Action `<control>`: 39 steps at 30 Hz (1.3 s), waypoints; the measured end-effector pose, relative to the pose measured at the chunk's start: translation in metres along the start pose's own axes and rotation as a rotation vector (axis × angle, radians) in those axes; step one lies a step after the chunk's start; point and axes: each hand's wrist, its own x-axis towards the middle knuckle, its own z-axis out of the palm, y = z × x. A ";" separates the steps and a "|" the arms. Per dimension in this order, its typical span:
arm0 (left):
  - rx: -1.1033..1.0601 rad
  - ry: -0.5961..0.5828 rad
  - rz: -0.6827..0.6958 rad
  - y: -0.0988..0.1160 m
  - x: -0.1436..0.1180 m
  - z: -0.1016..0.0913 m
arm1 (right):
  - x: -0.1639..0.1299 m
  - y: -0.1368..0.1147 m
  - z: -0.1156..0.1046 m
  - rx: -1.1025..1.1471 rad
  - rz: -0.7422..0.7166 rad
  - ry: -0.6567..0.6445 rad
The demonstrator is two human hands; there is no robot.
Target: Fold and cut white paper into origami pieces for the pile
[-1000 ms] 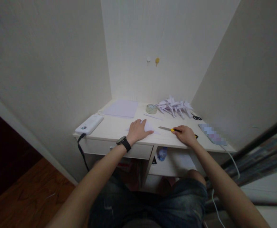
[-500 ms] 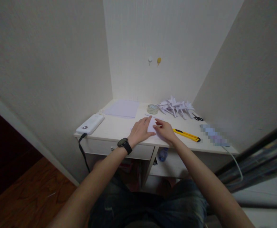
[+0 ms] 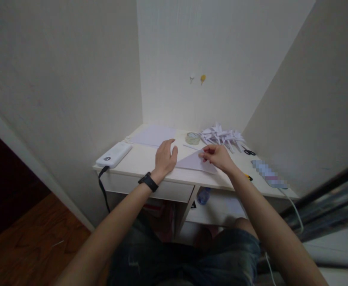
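A pale sheet of paper (image 3: 193, 163), folded into a triangle, lies on the white desk (image 3: 138, 159). My right hand (image 3: 218, 157) pinches its upper corner between thumb and fingers. My left hand (image 3: 164, 157), a black watch on its wrist, rests flat on the desk at the paper's left tip. A yellow utility knife (image 3: 247, 177) lies behind my right forearm, mostly hidden.
A stack of pale paper sheets (image 3: 154, 135) lies at the back left, a tape roll (image 3: 193, 138) in the middle, a heap of folded paper shapes (image 3: 221, 136) and black scissors (image 3: 249, 151) at the back right. A white power bank (image 3: 114, 154) sits at the left edge.
My right hand set down the yellow knife and moved left onto the paper, then took hold of its corner. My left hand slid left off the sheet to its tip.
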 end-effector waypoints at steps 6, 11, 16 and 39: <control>-0.165 -0.296 -0.313 -0.013 0.024 -0.008 | -0.036 -0.002 -0.010 -0.160 -0.272 0.014; -0.665 -0.573 -0.512 0.001 0.019 -0.011 | -0.053 0.012 -0.005 -0.227 -0.463 0.031; -0.646 -0.640 -0.329 0.027 0.007 -0.014 | -0.052 0.017 -0.002 -0.304 -0.509 0.020; -1.092 -0.583 -0.555 -0.010 0.007 -0.016 | -0.051 0.070 0.006 0.317 0.084 0.401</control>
